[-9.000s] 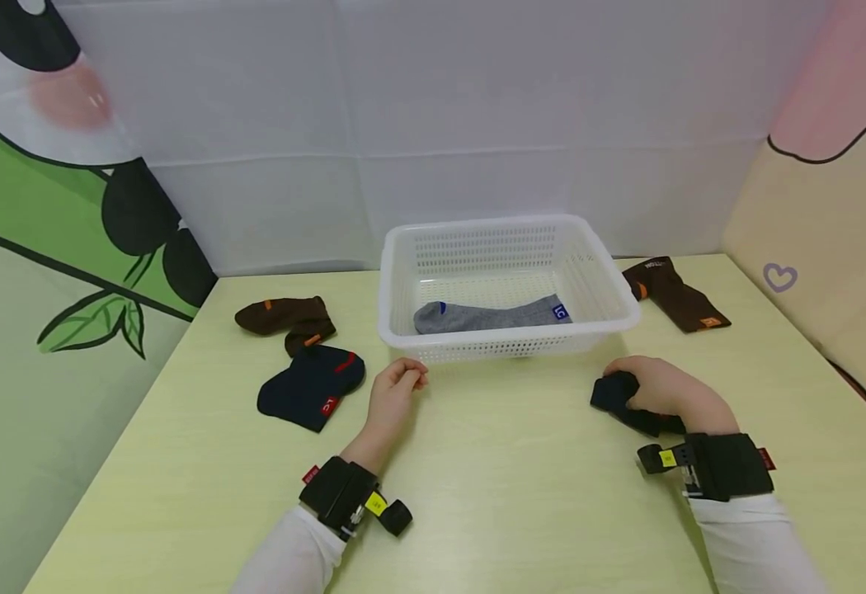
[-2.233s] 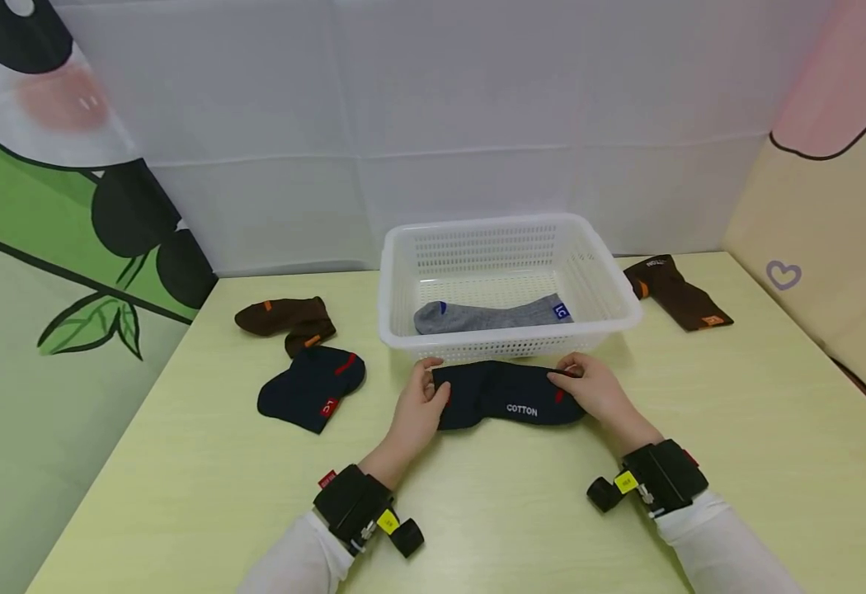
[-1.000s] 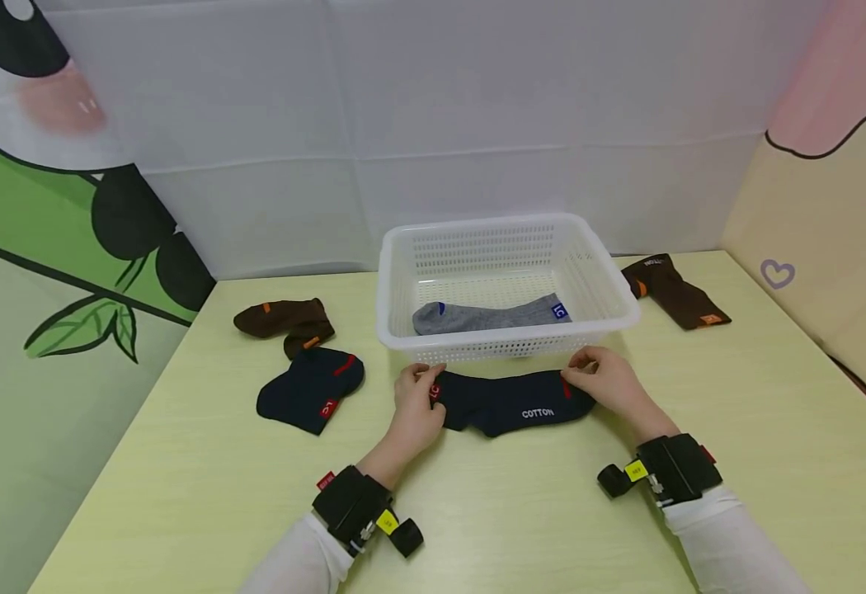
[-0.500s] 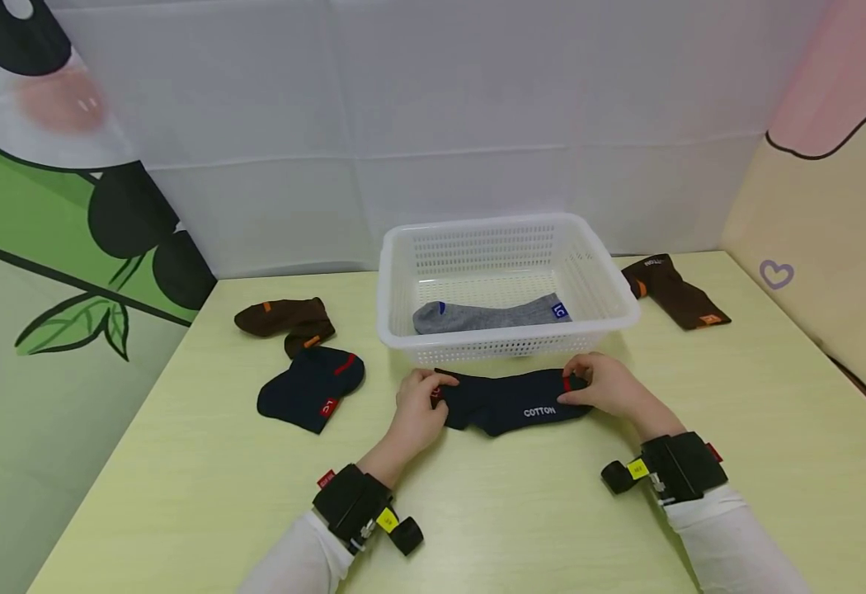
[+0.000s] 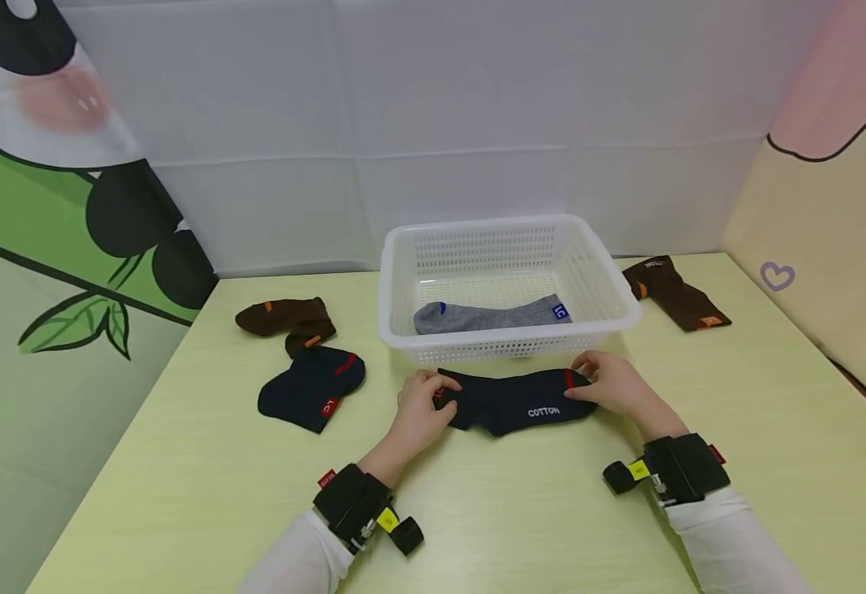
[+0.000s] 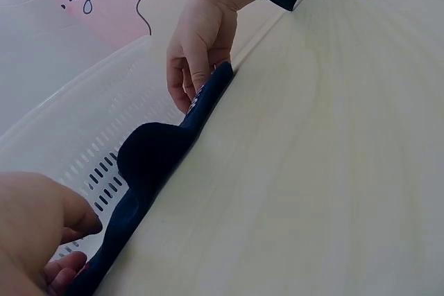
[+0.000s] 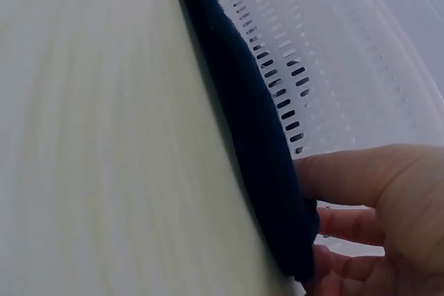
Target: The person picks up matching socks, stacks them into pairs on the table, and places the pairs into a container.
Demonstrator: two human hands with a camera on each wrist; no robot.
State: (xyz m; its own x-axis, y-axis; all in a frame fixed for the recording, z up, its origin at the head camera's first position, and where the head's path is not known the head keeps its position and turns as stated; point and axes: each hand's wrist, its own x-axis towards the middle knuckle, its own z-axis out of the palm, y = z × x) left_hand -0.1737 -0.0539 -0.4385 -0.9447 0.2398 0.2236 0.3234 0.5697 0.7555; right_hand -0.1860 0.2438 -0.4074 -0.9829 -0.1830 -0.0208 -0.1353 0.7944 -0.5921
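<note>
A navy sock (image 5: 510, 402) marked COTTON lies stretched sideways on the table, just in front of the white basket (image 5: 507, 351). At its cuff end, the fingers and thumb of my left hand (image 5: 420, 412) hold the edge beside a red mark. My right hand (image 5: 616, 386) pinches the toe end near a red stripe, with the thumb against the fabric in the right wrist view. Inside the basket is a grey sock (image 5: 488, 318) with a blue label. Another navy sock (image 5: 307, 384) with a red label lies left of my left hand.
One brown sock (image 5: 280, 316) lies at the back left, touching the navy sock there. A second brown sock (image 5: 681, 299) is at the back right, beside the basket. A pale wall cloth (image 5: 470, 132) stands behind the table (image 5: 507, 511).
My right hand has brought the bunched navy sock from the right to the front of the basket. My left hand has joined it, and the sock now lies spread out, slightly further right.
</note>
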